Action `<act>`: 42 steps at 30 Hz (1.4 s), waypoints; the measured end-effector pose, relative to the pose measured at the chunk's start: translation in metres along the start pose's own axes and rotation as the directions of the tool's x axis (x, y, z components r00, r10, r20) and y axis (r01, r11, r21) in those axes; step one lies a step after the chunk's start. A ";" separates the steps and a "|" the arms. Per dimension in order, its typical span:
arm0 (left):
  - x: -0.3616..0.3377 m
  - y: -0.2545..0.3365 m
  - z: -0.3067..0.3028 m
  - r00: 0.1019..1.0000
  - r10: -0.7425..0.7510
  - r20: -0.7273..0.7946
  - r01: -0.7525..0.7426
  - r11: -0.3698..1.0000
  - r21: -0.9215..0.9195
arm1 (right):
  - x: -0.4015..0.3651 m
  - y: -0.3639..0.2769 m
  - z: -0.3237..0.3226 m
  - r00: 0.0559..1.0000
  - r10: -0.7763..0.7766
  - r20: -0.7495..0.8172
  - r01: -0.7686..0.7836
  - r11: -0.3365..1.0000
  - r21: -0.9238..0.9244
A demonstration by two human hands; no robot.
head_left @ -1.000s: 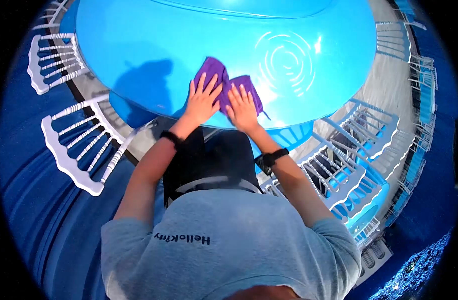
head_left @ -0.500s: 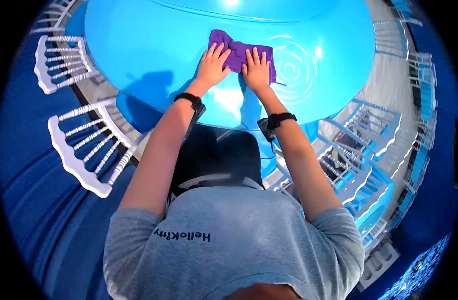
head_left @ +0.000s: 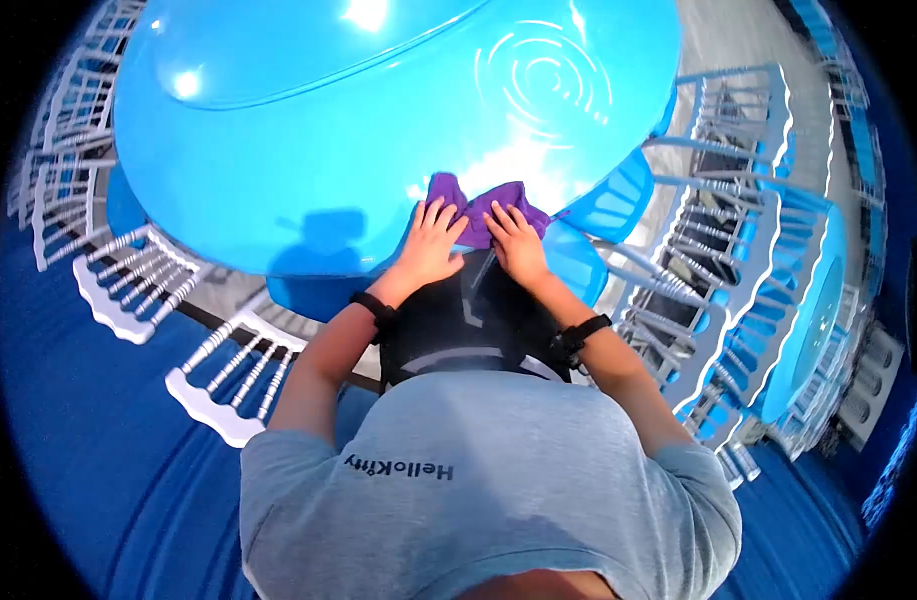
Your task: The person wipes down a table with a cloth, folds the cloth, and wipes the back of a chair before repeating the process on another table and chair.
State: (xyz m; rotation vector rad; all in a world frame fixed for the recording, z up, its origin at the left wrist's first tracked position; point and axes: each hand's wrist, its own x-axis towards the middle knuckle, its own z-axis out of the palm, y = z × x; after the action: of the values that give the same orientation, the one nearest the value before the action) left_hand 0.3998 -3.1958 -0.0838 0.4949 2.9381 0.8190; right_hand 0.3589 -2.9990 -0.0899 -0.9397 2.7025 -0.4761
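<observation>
A crumpled purple cloth (head_left: 493,205) lies at the near edge of a glossy light-blue round table (head_left: 358,170). My left hand (head_left: 431,243) rests on the cloth's left part, its fingers stretched out and slightly apart. On the right part lies my right hand (head_left: 518,247), palm down, with the fingers extended and a little bent. Both hands press from above, and the cloth beneath the fingers is partly hidden. A thin cord or loop sticks out at the cloth's right corner.
A raised, shiny round centre (head_left: 278,50) stands on the table. White spindle-backed chairs surround it, including one at the lower left (head_left: 233,385) and several at the right (head_left: 718,260). Another blue table (head_left: 803,340) stands further right. Blue carpet (head_left: 108,430) covers the floor.
Both hands have drawn the cloth back toward my body, from further in on the table to its near edge. The cloth is more bunched. My view has turned, shifting the table leftward.
</observation>
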 end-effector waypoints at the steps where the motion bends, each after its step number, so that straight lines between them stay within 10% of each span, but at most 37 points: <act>1: 0.000 -0.004 0.001 0.998 -0.006 0.060 0.008 1.000 -0.028 | 0.001 0.000 0.002 1.000 -0.014 -0.027 0.013 1.000 -0.024; 17: 0.016 -0.043 0.013 0.991 -0.104 -0.082 0.108 0.993 0.044 | 0.033 0.004 0.024 0.997 -0.063 -0.037 0.064 0.997 0.035; 29: -0.148 -0.028 0.009 0.942 -0.324 -0.088 0.335 0.918 0.212 | 0.008 -0.120 0.091 0.980 -0.197 -0.008 0.197 0.979 0.044; 42: -0.091 -0.035 0.005 0.950 -0.311 0.024 0.291 0.910 0.295 | 0.015 -0.039 0.053 0.995 -0.080 -0.064 0.072 0.991 -0.114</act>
State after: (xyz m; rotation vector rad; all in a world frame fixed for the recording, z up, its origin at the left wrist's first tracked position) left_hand 0.4768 -3.2512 -0.1091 0.0691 2.9696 0.3329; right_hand 0.3869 -3.0491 -0.1255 -1.0780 2.7879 -0.3825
